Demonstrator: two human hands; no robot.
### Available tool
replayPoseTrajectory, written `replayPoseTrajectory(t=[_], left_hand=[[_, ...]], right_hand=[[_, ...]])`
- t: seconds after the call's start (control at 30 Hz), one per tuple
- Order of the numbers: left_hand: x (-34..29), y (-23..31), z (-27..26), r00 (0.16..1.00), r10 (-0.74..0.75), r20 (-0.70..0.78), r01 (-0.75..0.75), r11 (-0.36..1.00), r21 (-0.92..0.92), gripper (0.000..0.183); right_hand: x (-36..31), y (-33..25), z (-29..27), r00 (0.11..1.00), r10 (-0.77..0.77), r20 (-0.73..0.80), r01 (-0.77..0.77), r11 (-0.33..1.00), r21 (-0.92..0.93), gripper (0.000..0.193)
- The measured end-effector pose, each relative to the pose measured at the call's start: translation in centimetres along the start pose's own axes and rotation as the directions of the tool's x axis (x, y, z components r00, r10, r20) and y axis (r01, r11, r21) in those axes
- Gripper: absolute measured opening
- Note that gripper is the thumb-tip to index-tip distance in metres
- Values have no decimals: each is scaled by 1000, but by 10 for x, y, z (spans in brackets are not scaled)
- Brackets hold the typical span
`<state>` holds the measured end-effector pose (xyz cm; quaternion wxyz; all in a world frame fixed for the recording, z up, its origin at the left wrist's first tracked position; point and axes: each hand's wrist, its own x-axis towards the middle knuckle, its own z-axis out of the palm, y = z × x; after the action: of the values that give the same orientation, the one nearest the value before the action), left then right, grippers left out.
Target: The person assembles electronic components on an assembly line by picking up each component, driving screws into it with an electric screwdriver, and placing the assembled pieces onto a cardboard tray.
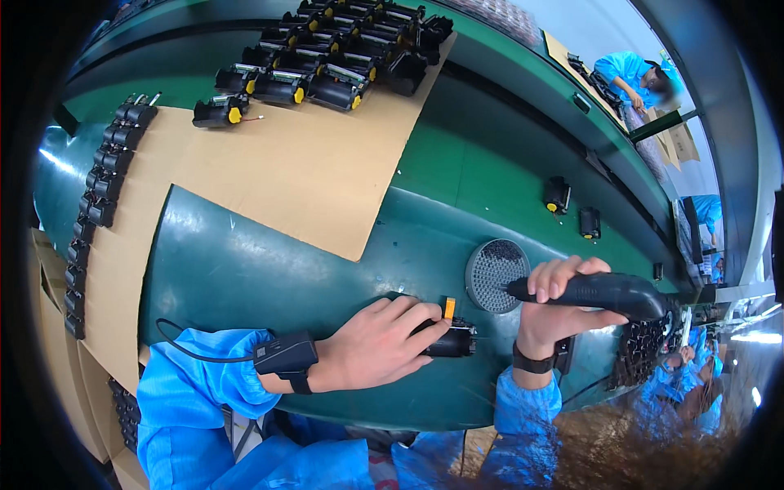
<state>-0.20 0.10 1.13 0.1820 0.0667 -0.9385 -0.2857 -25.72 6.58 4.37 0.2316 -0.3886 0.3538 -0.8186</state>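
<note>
My left hand (376, 343) is closed over a small black plastic housing (459, 341) with a shiny metal bar, pressed against the table. An orange tab (449, 308) stands up at its far edge. In my right hand (549, 322) is a black electric screwdriver (608, 294), lying sideways with its bit toward the left. The bit's tip is at the right rim of a round grey dish (488, 286) with a grid of holes; darker bits, too small to name, cover its far side. Whether the tip touches the dish, I cannot tell.
Many similar black housings with yellow knobs (335, 91) stand on a cardboard sheet (286, 188) at the far left. A row of black parts (104, 188) lines its left side. Two loose housings (557, 196) sit on the green ledge. Across the bench a person (627, 73) works.
</note>
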Motion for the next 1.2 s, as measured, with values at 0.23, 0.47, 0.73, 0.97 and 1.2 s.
replayPoseTrajectory(t=[0.23, 0.47, 0.73, 0.97, 1.2], left_hand=[[0, -1, -1, 1000, 4, 5, -4, 1000, -5, 60], [-1, -2, 1, 1000, 11, -12, -11, 1000, -14, 61], [-1, -2, 0, 1000, -8, -21, 8, 999, -33, 58], [-4, -3, -2, 998, -46, -51, 42, 997, -71, 59], [-4, -7, -1, 997, -71, -25, 69, 996, -63, 60]], right_hand=[[-3, 12, -4, 999, 44, -10, -44, 999, -25, 90], [-5, 15, -5, 997, 68, -23, -69, 997, -45, 91], [-4, 19, -8, 995, 78, 59, -76, 996, -41, 91], [-7, 7, 6, 998, 55, -22, -57, 993, -101, 88], [-35, -28, 52, 996, 40, 82, -52, 987, 151, 81]])
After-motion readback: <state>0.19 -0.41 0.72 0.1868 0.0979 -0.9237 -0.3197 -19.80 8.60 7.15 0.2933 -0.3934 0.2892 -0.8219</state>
